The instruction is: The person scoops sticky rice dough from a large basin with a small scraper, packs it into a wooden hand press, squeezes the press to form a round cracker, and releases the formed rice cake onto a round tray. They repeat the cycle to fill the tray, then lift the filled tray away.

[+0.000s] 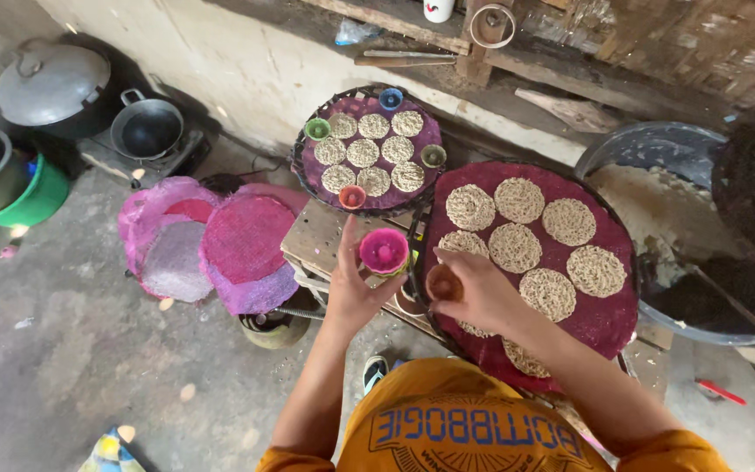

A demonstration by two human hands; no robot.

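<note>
Over the near edge of the wooden table (312, 240) I see my left hand (351, 293) with its fingers closed around a small pink cup (384, 252). My right hand (478, 293) is clamped on a small brown cup (444, 284) at the rim of the big maroon tray (609, 319) of round noodle discs (517, 247); the two cups are just beside each other.

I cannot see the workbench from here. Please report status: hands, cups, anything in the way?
Left hand holds pink cup. Right hand grips small brown cup at edge of near round tray. Noodle discs fill tray. Nothing blocking.
</note>
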